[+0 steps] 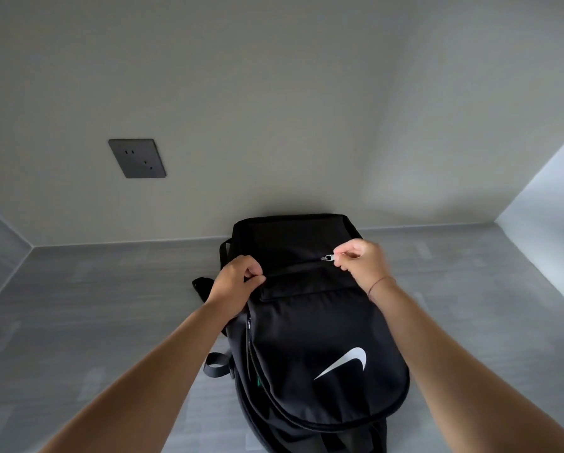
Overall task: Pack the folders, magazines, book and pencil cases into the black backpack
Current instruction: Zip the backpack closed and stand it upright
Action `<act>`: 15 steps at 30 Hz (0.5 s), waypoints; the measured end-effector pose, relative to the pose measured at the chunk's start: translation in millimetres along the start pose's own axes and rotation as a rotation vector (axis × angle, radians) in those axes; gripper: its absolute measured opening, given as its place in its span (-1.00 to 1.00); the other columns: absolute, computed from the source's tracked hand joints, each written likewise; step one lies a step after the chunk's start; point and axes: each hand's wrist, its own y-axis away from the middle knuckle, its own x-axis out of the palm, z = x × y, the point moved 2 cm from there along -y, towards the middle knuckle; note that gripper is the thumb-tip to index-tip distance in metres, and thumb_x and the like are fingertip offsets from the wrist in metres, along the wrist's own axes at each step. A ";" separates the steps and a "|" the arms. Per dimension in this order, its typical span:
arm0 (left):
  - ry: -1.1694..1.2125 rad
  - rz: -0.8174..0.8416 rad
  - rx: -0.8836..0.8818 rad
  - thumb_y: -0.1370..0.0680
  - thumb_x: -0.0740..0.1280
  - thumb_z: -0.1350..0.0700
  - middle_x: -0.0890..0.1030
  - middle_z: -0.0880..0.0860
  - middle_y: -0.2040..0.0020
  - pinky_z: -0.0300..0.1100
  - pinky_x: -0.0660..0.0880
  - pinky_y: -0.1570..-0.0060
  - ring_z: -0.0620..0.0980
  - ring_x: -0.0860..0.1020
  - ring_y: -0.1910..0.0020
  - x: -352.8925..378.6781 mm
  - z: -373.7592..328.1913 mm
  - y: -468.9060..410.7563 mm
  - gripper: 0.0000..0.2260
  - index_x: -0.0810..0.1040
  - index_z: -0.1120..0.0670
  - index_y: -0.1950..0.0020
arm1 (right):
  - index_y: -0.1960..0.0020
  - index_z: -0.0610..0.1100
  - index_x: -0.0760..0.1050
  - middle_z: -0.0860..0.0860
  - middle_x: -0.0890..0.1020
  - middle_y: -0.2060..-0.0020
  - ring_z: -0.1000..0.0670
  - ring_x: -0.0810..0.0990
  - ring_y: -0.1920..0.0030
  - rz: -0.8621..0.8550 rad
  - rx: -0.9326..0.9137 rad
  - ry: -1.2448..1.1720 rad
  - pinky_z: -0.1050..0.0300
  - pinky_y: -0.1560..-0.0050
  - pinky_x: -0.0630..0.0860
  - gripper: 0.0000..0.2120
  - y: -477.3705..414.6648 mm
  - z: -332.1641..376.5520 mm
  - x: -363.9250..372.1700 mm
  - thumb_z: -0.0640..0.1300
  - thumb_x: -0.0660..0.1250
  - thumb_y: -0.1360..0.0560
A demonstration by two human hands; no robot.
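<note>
- Black nylon backpack (307,338) lies in the lower middle of the frame on a grey wood-grain surface (94,305). Its front panel faces up, and its far end is against the pale wall (274,109).
- White swoosh logo (342,362) sits on the lower right of the front panel.
- Left hand (238,282), left of centre, has its fingers curled tight. Thumb and forefinger pinch the bag's fabric at the left end of the small front-pocket zip (293,268).
- Right hand (362,266), right of centre, is also curled in, with thumb and forefinger pinching the tab of the silver zip pull (328,257) at the right end of that same zip.
- Whether the zip teeth between the two hands are joined or parted cannot be told against the black cloth.
- Thin cord bracelet (380,284) circles the right wrist.
- Grey webbing loop (217,366) sticks out from the bag's left side, and a black strap (200,286) shows behind the left wrist.
- Dark grey wall socket (136,157) is set in the wall at upper left.
</note>
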 end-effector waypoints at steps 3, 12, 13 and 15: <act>-0.037 0.026 0.041 -0.38 0.48 -0.05 0.49 -0.09 -0.03 -0.21 0.39 -0.09 -0.13 0.45 -0.04 12.6 -19.5 -7.8 -0.68 0.54 -0.05 -0.09 | 0.25 -0.04 0.58 0.00 0.64 0.39 0.14 0.52 0.42 0.035 0.029 -0.068 0.40 0.37 0.47 -0.78 0.1 -3.5 3.2 -0.35 0.34 -0.40; -0.182 -0.088 0.162 -0.46 0.43 0.09 0.60 0.01 0.08 -0.18 0.43 0.00 -0.03 0.52 0.02 55.9 -59.0 -21.7 -0.86 0.65 0.10 0.02 | 0.17 -0.12 0.63 0.03 0.64 0.35 0.10 0.60 0.28 -0.036 0.062 0.005 0.28 0.17 0.53 -0.97 -7.2 -17.3 9.6 -0.21 0.42 -0.40; -0.181 -0.098 0.175 -0.46 0.43 0.12 0.60 0.01 0.11 -0.21 0.42 0.05 -0.03 0.52 0.05 55.8 -58.0 -20.7 -0.88 0.65 0.11 0.05 | 0.18 -0.12 0.62 0.04 0.63 0.35 0.10 0.59 0.28 -0.050 0.054 0.033 0.30 0.18 0.51 -0.96 -9.7 -18.3 5.6 -0.23 0.41 -0.40; -0.186 -0.106 0.192 -0.45 0.43 0.14 0.59 0.01 0.14 -0.28 0.37 0.11 -0.06 0.52 0.10 53.9 -53.7 -18.7 -0.92 0.64 0.13 0.09 | 0.21 -0.14 0.60 0.06 0.60 0.36 0.15 0.55 0.32 -0.116 0.037 0.077 0.44 0.29 0.43 -0.93 -16.4 -22.4 -9.9 -0.28 0.39 -0.39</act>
